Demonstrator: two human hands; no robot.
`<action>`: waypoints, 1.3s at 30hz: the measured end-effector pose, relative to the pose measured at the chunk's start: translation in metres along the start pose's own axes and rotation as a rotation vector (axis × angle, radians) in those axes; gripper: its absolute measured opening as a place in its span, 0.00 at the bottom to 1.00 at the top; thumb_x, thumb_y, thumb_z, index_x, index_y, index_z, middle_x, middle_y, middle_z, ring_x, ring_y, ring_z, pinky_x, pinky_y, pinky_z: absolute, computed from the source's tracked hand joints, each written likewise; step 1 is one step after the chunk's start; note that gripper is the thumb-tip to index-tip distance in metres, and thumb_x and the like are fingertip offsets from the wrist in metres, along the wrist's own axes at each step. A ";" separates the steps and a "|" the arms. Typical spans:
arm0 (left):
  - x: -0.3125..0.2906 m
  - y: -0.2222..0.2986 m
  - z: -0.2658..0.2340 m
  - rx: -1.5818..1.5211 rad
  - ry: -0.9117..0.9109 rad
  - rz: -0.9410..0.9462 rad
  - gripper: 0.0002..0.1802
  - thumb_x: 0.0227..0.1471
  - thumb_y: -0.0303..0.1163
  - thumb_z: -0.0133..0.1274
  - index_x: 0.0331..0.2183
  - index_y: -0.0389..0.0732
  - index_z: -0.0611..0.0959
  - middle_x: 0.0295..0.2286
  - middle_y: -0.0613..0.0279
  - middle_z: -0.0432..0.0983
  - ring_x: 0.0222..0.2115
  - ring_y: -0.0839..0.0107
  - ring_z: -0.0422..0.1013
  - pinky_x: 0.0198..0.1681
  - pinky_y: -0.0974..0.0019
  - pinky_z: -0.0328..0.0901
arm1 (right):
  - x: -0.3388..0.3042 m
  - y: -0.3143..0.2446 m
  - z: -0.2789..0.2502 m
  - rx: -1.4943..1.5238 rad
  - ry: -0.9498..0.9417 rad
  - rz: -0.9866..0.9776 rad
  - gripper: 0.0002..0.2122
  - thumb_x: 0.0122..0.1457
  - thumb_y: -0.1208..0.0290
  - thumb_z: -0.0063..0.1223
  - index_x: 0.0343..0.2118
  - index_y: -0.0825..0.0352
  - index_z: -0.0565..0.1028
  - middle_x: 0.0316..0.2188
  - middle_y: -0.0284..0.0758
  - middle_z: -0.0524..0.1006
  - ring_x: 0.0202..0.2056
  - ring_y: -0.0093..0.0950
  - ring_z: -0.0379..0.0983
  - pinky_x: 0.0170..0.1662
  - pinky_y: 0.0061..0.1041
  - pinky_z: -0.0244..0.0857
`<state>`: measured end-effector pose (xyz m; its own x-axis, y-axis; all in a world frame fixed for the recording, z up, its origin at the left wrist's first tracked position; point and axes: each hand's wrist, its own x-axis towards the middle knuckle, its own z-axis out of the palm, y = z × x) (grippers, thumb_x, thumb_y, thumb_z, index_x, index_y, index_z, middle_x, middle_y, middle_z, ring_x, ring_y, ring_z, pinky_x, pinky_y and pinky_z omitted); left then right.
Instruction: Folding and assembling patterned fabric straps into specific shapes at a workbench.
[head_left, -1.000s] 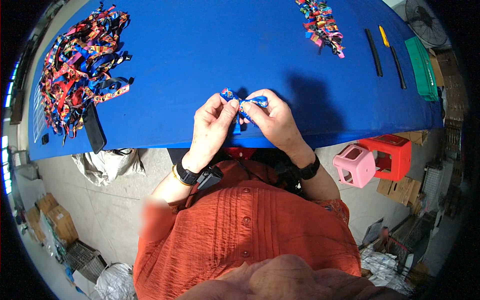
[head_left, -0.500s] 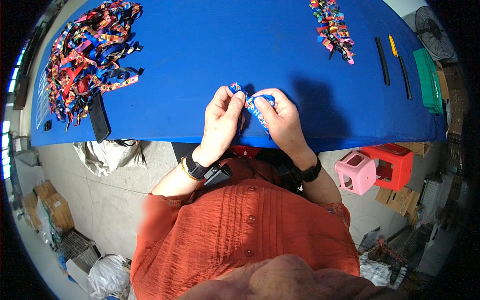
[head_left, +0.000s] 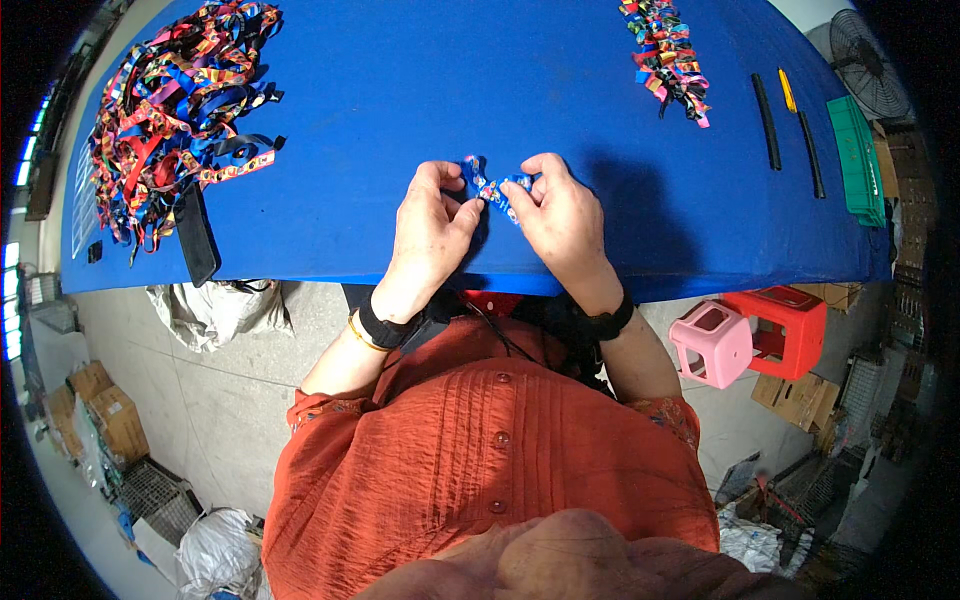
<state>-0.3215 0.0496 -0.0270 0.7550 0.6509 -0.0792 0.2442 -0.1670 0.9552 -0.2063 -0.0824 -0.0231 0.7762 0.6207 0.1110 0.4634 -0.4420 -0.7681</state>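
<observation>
A short blue printed ribbon [head_left: 489, 190], folded and crossed in the middle like a small bow, is held just above the near part of the blue tabletop. My left hand [head_left: 433, 220] is closed at the ribbon's left side, with its thumb against the crossing. On the other side, my right hand [head_left: 563, 222] pinches the ribbon between thumb and fingers. Part of the ribbon is hidden behind the fingers of both hands.
A big tangled pile of colourful printed ribbons [head_left: 190, 110] lies at the left, beside a black flat strap [head_left: 197, 235]. At the far right are a bundle of short ribbon pieces [head_left: 665, 60], black strips [head_left: 766, 120], a yellow-ended tool [head_left: 787, 88] and a green crate [head_left: 855, 160].
The ribbon's hanging tail has come up, and the piece now lies crossed and spread between my fingers. My right hand has risen slightly, and both hands have shifted their grip.
</observation>
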 end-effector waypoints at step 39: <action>-0.024 -0.011 -0.013 0.800 -0.092 0.722 0.31 0.43 0.19 0.55 0.53 0.35 0.79 0.53 0.51 0.75 0.50 0.53 0.72 0.52 0.54 0.66 | -0.025 -0.015 -0.017 -0.344 -0.122 -0.392 0.20 0.58 0.66 0.61 0.55 0.59 0.77 0.33 0.35 0.73 0.29 0.34 0.76 0.31 0.33 0.71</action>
<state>-0.3503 0.0453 -0.0318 0.9142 0.1524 0.3754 0.0246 -0.9457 0.3242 -0.2254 -0.1022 -0.0039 0.4710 0.8436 0.2579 0.8378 -0.3363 -0.4302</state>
